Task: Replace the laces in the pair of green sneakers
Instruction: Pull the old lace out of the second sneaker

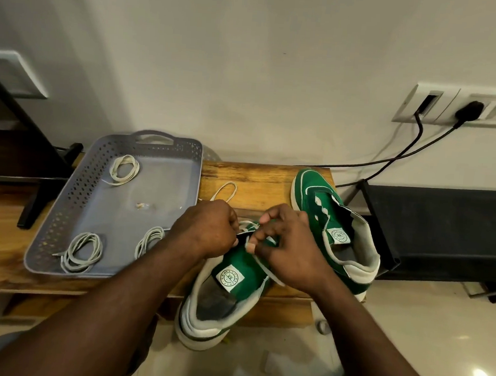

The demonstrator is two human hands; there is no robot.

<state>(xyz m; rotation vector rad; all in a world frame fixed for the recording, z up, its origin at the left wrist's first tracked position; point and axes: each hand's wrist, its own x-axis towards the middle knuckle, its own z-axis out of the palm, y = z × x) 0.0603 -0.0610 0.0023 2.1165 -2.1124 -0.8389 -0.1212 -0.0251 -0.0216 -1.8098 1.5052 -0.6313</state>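
Both hands' fingers pinched the flat white lace over the near green canvas sneaker; slack risked a missed eyelet.

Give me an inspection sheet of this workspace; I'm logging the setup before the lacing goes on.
Surface: wooden bench, near sneaker's heel overhanging the front edge.
Job's things: two green canvas sneakers, near and far, the far one unlaced; white lace trailing on the bench.
Clutter: grey perforated plastic tray holding three coiled laces.
Hands: left hand and right hand both pinching lace over the near sneaker.
Cables: two black cables from wall sockets.
Surroundings: white wall, black rack right.
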